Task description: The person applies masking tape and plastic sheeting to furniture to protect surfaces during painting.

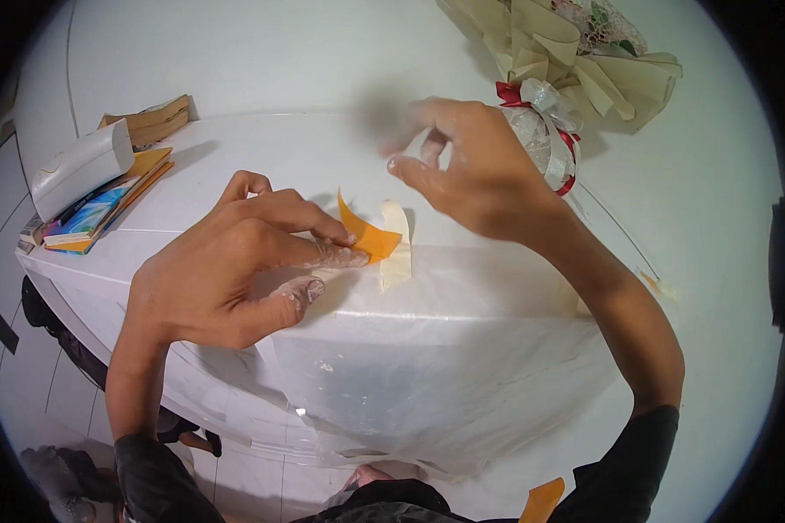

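My left hand (240,261) reaches in from the left, its index and middle fingertips resting on a small orange piece of thin sheet (373,240). The thumb stands apart from it, and whitish dust coats the fingertips. One corner of the orange piece curls upward. Beside it, partly overlapped, is a cream-coloured curved strip (398,261). My right hand (475,161) is raised above the white surface to the right, thumb and fingers apart. Its fingertips are smeared by motion, and nothing shows between them. Clear plastic sheeting (436,366) covers the surface's front edge.
At the left lie a white case (83,170) and a stack of books (105,213). A wrapped bouquet (576,61) with ribbons is at the upper right, close to my right hand. Another orange piece (542,499) is at the bottom, near my right sleeve.
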A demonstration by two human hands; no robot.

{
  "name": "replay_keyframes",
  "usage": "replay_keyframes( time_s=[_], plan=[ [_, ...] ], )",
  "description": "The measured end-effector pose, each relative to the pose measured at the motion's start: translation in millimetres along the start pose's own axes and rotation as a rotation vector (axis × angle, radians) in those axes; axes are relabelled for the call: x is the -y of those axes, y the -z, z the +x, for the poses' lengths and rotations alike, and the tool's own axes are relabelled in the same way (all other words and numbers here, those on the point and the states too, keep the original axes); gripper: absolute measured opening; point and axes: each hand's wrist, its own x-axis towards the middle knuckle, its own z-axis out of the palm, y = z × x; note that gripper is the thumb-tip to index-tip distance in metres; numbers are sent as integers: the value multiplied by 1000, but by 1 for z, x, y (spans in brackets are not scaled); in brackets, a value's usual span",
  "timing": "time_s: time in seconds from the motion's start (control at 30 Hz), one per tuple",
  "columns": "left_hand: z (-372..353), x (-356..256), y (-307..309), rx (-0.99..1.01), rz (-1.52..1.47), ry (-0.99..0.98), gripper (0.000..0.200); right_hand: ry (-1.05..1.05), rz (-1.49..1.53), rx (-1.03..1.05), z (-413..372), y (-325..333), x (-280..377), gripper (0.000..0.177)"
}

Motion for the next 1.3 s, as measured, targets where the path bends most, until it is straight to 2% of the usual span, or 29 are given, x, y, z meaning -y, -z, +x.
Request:
replay_keyframes(
  time_s=[0.03,0.07,0.13,0.17,0.2,0.23,0.3,0.37,0.43,0.47,0.53,0.6,0.63,0.67,0.73,0.77,0.83,0.87,0.93,0.97,1.0,1.07,1.1,1.13,1.17,1.2,1.27,1.3],
  plan=[
    [0,-1,3,-1,2,5,65,96,87,78,-4,1,5,30],
    [1,-3,8,23,-55,48,64,98,91,80,-7,-6,1,30],
    [1,-2,12,50,-110,93,64,387,126,329,-12,-23,-8,37],
    [-2,1,13,50,-171,68,59,131,44,455,-22,-24,-10,51],
    [-4,3,14,53,-234,43,54,129,49,455,-24,-28,-18,51],
    [-4,4,14,60,-239,44,54,264,-76,317,-25,-35,-27,55],
    [-2,5,15,66,-213,51,53,393,-203,178,-31,-32,-36,59],
    [0,10,12,58,-194,9,53,30,-258,400,-32,-2,-14,65],
    [-3,13,10,44,-181,-24,54,171,44,164,-65,21,7,52],
    [-5,14,10,-18,-110,-13,57,327,80,111,-81,36,15,56],
    [-8,14,7,-74,-54,6,61,473,127,68,-119,35,22,62],
    [-3,13,4,-215,-13,-56,65,470,243,-180,-178,9,28,46],
    [1,8,1,-196,10,-12,74,475,276,-280,-194,-1,28,42],
    [4,-3,-1,-189,-3,-20,74,480,307,-382,-210,-11,29,38],
    [8,-26,-6,-77,47,251,82,478,311,-472,-225,-28,36,32],
    [13,-30,-8,-60,40,235,82,477,333,-514,-234,-31,39,27],
    [22,-31,-10,132,52,306,91,530,400,-629,-245,-32,36,14],
    [24,-30,-8,146,48,290,91,513,394,-642,-247,-27,37,14],
    [29,-29,0,229,59,493,94,563,379,-659,-256,-17,40,23],
    [37,-32,2,248,30,497,94,579,374,-668,-264,-14,40,30],
    [40,-35,0,258,30,490,94,549,366,-639,-276,-10,39,26],
    [47,-46,-3,27,91,418,87,516,350,-617,-289,-10,33,22],
    [51,-52,-9,23,92,403,87,512,244,-693,-290,-14,24,10],
    [55,-61,-17,-133,133,241,78,438,173,-716,-289,-11,17,10],
    [61,-73,-24,-281,168,85,70,363,101,-734,-289,-8,9,18],
    [68,-82,-25,-281,164,80,70,237,78,-745,-282,-2,0,16],
    [84,-105,-28,-165,-59,-45,56,1,48,-795,-266,11,-19,7],
    [94,-113,-34,-167,-62,-46,56,-107,113,-716,-261,21,-30,11]
  ],
)
